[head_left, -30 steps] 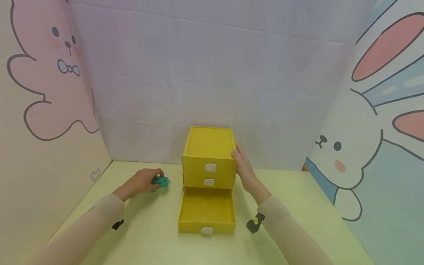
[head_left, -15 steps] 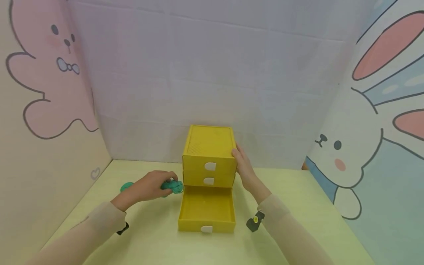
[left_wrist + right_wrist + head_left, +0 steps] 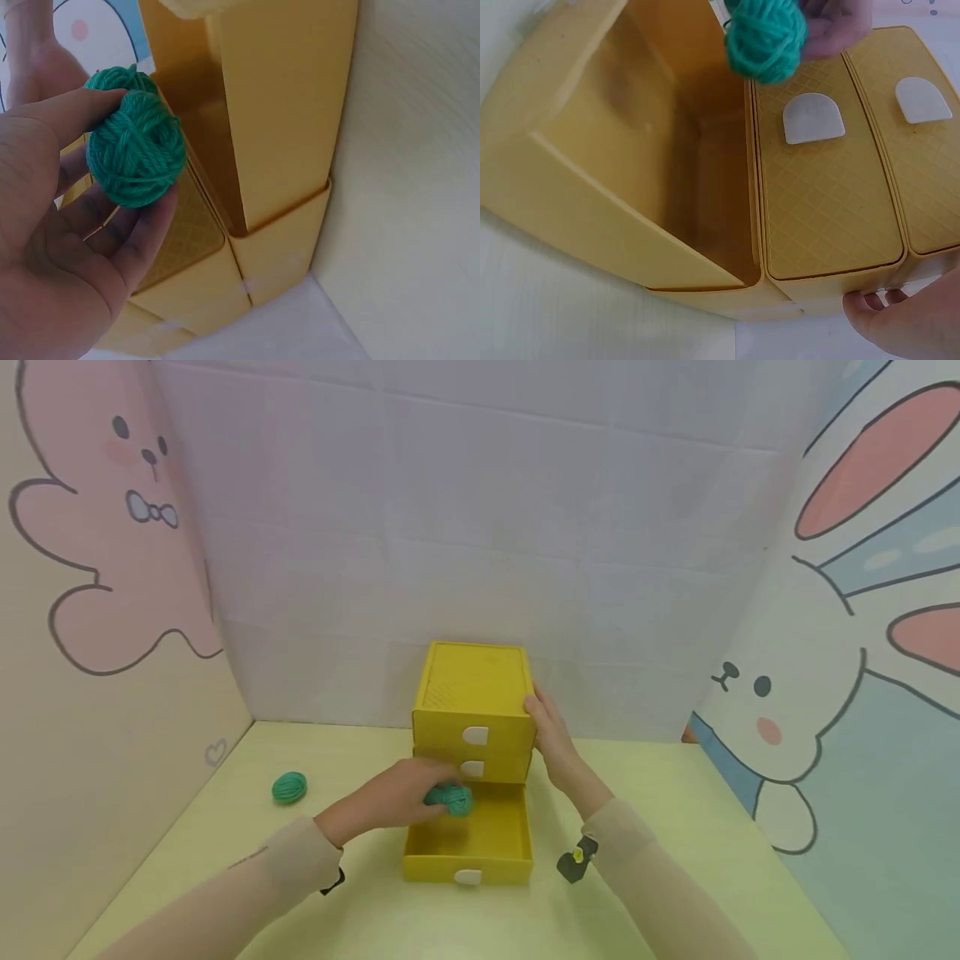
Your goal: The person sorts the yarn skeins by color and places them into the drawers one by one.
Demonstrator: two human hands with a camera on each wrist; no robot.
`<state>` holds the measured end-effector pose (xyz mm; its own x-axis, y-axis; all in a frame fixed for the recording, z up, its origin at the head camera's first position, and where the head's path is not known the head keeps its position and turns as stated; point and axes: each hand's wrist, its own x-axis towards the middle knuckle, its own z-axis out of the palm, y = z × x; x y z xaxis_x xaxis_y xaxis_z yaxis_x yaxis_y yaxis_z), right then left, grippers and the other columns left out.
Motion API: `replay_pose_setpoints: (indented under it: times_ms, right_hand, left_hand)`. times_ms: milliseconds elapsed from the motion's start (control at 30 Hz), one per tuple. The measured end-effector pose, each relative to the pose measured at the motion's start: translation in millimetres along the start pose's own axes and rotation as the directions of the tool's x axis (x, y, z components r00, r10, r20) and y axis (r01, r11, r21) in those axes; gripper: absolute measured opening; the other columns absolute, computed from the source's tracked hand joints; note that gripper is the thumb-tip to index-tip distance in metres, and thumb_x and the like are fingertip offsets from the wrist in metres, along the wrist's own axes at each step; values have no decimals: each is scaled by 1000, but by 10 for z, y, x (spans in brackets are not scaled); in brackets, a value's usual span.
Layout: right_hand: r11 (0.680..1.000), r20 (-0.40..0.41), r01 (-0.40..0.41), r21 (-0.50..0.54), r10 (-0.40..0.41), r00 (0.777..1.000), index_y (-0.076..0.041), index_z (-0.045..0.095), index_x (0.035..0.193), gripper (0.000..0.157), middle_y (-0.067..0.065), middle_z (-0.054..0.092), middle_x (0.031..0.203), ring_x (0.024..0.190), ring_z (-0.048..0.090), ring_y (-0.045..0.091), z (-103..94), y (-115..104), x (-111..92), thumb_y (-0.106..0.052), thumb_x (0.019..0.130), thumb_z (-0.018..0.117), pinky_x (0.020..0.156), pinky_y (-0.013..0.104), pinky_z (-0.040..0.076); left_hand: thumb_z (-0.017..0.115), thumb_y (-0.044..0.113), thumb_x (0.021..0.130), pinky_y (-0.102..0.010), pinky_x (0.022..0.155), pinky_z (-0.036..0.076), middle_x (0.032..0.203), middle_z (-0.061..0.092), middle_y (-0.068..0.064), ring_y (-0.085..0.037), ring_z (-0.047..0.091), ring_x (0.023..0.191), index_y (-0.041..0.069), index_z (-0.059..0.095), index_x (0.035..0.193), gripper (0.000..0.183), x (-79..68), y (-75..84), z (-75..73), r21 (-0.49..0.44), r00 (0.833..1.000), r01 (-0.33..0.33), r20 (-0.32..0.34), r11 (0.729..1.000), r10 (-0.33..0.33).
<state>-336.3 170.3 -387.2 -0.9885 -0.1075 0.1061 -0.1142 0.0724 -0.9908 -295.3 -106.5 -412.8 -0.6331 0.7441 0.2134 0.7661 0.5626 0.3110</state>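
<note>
A green ball of yarn (image 3: 135,150) is pinched between the thumb and fingers of my left hand (image 3: 397,797). A second lobe of green yarn shows behind it; whether it is a separate ball I cannot tell. The yarn is above the pulled-out bottom drawer (image 3: 468,870) of a yellow drawer cabinet (image 3: 480,681). That drawer's visible inside is bare. My right hand (image 3: 558,743) rests against the cabinet's right side, its thumb at the top front edge and its fingers lying along the side, partly hidden.
Another green yarn ball (image 3: 289,787) lies on the pale table (image 3: 345,910) at the left. The cabinet's two upper drawers, with white tabs (image 3: 814,118), are closed. A white cloth wall (image 3: 480,527) stands behind, and printed panels flank both sides.
My left hand has carried the yarn rightward from the table to above the open drawer. The yarn ball at the left has come into view. My right hand has stayed on the cabinet.
</note>
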Motion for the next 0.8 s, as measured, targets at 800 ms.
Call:
replay_pose_setpoints:
  times_ms: [800]
  right_hand:
    - [1000,34,8,-2,-8,999,-26,16,172,68,2,17,177,161,24,31,-21,7,-24,-51,114,38,126,66,25]
  left_hand:
    - [85,19,92,-21,82,54,97,71,11,-4,58,82,19,73,110,22,618,269,593,74,985,-10,172,997,-3]
